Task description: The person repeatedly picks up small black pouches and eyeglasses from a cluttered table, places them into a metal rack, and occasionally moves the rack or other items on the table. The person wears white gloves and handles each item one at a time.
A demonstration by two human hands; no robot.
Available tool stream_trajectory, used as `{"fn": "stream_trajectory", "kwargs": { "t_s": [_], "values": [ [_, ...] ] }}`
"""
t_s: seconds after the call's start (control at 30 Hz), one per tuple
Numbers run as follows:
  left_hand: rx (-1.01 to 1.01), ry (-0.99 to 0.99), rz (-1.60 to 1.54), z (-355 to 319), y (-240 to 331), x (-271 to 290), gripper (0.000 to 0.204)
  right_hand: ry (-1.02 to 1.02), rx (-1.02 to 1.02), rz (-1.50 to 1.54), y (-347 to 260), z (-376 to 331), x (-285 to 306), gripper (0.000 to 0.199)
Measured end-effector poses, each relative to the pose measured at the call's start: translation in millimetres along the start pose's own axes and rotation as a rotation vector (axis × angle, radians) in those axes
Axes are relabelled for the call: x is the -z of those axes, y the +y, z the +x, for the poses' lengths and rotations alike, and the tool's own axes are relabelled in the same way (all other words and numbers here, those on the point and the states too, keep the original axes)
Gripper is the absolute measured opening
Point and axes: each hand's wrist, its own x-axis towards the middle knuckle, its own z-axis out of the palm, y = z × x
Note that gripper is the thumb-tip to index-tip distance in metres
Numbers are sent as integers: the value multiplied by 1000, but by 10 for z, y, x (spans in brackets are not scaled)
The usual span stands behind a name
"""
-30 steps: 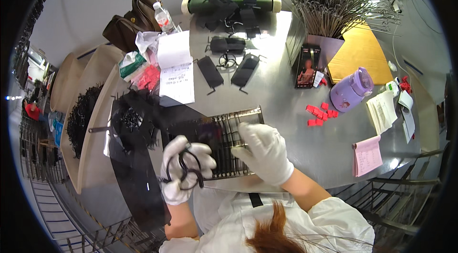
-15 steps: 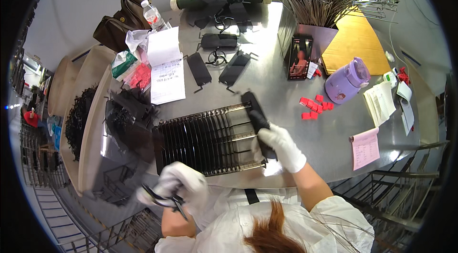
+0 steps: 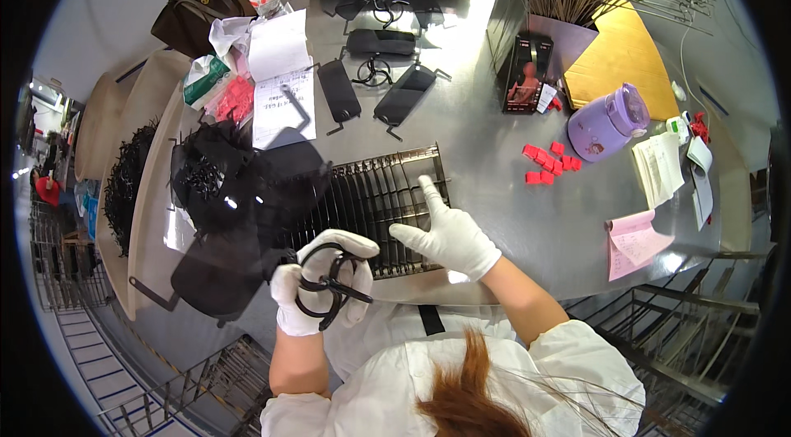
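One metal desk carries a slotted rack of upright black plates along the middle of its near edge. Over the rack's right end, the gloved right hand has index finger and thumb spread wide, nothing visible between them. At the rack's near edge, toward its left corner, the gloved left hand curls half closed around looped black rings. Small red blocks sit toward the desk's right edge.

Right hand lost black panel it gripped half a sec ago, thumb + index now spread over wire rack; left hand got black loops closer to rack; dark panels now overlapping rack's left end; pink notepad sheet kinda skewed
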Motion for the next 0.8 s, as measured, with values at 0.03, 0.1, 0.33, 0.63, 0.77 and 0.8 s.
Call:
{"fn": "stream_trajectory", "kwargs": {
  "t_s": [0.03,0.1,0.33,0.63,0.77,0.8],
  "values": [
    [62,54,35,-15,31,-19,114,103,-1,-174,-86,-40,12,92],
    [163,11,220,9,144,7,107,481,333,-375,-209,-115,83,79],
    [396,-182,-242,21,-133,-126,33,1111,1291,-374,-473,-244,229,42],
    [-106,1095,1902,-583,619,490,71,-5,328,928,159,-328,546,37],
    [-228,1947,1683,-934,1352,913,97,136,421,440,497,148,288,50],
    [-343,1811,1684,-975,1328,963,93,172,452,432,554,231,232,46]
  ]
}}
